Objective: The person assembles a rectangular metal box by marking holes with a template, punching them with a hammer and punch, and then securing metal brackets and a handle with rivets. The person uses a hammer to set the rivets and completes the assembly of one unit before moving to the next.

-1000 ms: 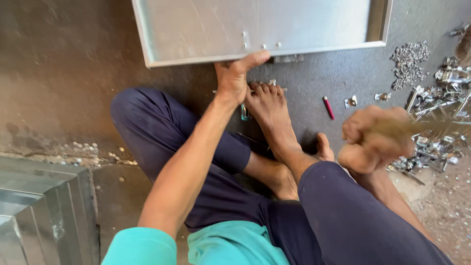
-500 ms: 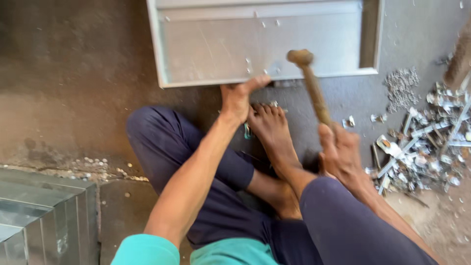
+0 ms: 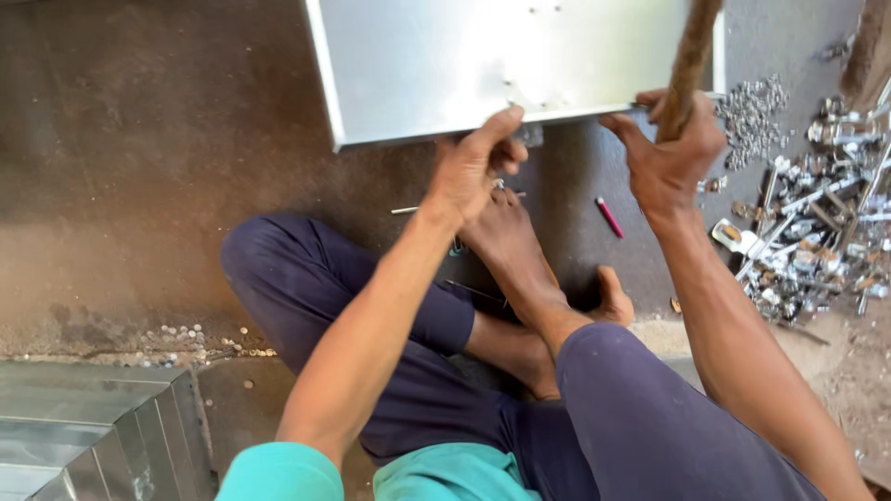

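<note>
Two hands work at the near edge of a flat metal sheet (image 3: 483, 56) lying on the dark floor (image 3: 139, 139). The left hand (image 3: 473, 172) is curled over that edge, thumb on top of the sheet and fingers folded beneath it, so it grips the sheet itself. Just below this hand a bare foot (image 3: 506, 241) rests on the floor, toes almost touching the knuckles, and a thin rod (image 3: 408, 210) lies just to the hand's left.

The right hand (image 3: 673, 153) is closed around a brown wooden handle (image 3: 691, 56), which rises from the fist across the sheet's right corner and out of the top of the picture; its head is out of view. The fingertips of this hand touch the sheet's edge too.

Between the hands, a little nearer the right one, a small red stick (image 3: 609, 216) lies on the floor. To the right of the right hand sits a heap of shiny metal parts (image 3: 807, 232), and beyond it, near the sheet's corner, a cluster of small rivets (image 3: 752, 107). Far to the left of the left hand, by the person's knee, stands a folded metal duct (image 3: 83, 436), with a scatter of small bits (image 3: 200, 339) beside it.
</note>
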